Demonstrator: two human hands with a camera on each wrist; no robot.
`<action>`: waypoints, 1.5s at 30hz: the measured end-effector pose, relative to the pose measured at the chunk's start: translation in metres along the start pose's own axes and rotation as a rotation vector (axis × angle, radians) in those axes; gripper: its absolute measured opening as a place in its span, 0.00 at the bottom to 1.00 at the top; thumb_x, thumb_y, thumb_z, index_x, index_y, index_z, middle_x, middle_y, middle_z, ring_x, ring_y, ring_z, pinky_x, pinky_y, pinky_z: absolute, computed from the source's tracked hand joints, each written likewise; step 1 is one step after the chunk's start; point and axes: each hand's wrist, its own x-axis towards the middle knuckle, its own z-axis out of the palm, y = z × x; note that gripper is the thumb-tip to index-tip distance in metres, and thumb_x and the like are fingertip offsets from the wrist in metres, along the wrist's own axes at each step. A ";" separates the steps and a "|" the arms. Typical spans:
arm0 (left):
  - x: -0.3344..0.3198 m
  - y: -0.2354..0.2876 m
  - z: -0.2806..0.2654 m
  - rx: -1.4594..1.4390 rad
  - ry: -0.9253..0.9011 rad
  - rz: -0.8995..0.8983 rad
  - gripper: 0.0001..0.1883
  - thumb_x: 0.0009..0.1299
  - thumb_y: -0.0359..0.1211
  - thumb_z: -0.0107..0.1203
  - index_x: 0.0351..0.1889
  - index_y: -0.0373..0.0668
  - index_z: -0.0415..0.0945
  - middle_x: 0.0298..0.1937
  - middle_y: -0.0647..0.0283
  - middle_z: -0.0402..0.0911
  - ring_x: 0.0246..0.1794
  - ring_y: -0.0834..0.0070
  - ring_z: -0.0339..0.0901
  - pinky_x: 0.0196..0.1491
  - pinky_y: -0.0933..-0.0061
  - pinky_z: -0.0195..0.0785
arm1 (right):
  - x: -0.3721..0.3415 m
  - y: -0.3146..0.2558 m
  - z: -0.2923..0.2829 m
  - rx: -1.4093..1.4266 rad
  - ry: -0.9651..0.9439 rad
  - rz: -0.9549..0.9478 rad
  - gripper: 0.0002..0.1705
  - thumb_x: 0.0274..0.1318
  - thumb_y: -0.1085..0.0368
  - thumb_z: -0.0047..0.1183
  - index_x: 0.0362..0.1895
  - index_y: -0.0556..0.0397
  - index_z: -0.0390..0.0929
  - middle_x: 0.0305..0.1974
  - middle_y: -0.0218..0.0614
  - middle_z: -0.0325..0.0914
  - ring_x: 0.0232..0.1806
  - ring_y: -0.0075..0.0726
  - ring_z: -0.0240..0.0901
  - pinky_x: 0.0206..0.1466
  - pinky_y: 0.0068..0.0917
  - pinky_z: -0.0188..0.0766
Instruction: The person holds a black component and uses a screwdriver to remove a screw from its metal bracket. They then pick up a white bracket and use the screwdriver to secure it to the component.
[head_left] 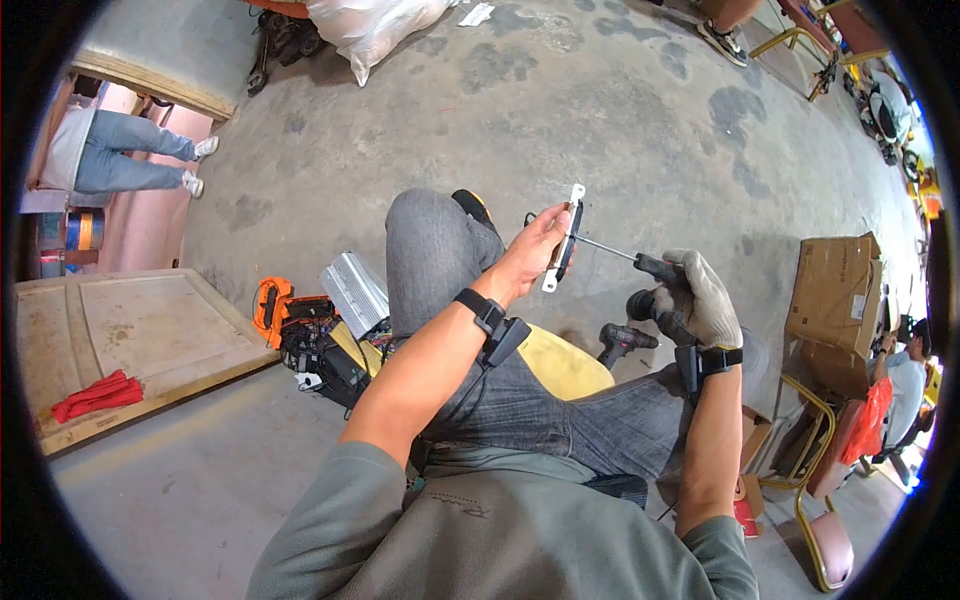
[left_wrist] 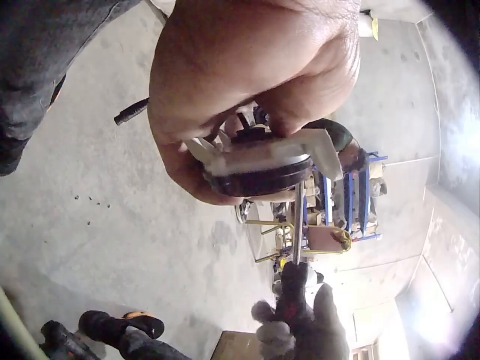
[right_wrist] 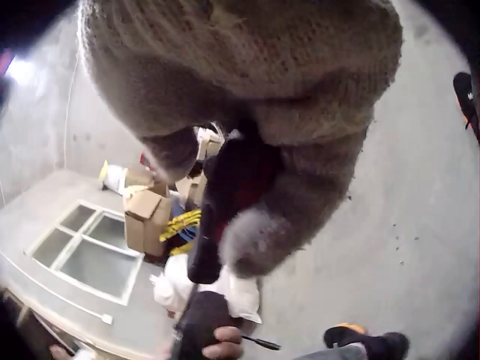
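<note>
My bare left hand grips a narrow black part with a white bracket that has a hole at each end. In the left wrist view the thumb and fingers wrap round the part, and a short black cable sticks out past the hand. My gloved right hand holds a screwdriver by its dark handle. The metal shaft reaches to the side of the part; whether the tip sits in a screw cannot be told. In the right wrist view the glove curls round the handle.
A cordless drill lies beyond my lap, by a yellow pad. At left are a silver finned box, orange and black tools and a wooden panel with a red cloth. Cardboard boxes and chairs stand at right.
</note>
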 end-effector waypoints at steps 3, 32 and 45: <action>0.000 0.000 0.000 -0.005 0.005 -0.006 0.31 0.78 0.53 0.47 0.74 0.51 0.58 0.37 0.66 0.77 0.32 0.79 0.77 0.36 0.73 0.77 | 0.001 -0.003 0.003 -0.245 0.060 -0.047 0.18 0.64 0.66 0.57 0.54 0.60 0.72 0.40 0.33 0.73 0.34 0.25 0.70 0.38 0.20 0.72; 0.005 -0.002 0.006 0.079 0.041 0.045 0.27 0.80 0.49 0.47 0.72 0.49 0.62 0.38 0.70 0.77 0.28 0.83 0.74 0.32 0.76 0.73 | 0.035 0.016 0.126 -0.907 0.110 -0.733 0.16 0.51 0.74 0.59 0.46 0.55 0.76 0.40 0.43 0.82 0.42 0.41 0.80 0.47 0.33 0.75; 0.001 -0.002 0.014 0.210 0.098 0.039 0.27 0.82 0.47 0.44 0.74 0.45 0.60 0.56 0.64 0.77 0.52 0.79 0.71 0.53 0.75 0.66 | 0.043 0.020 0.130 -1.022 0.121 -0.698 0.13 0.51 0.74 0.60 0.42 0.54 0.75 0.36 0.45 0.82 0.38 0.48 0.81 0.43 0.35 0.76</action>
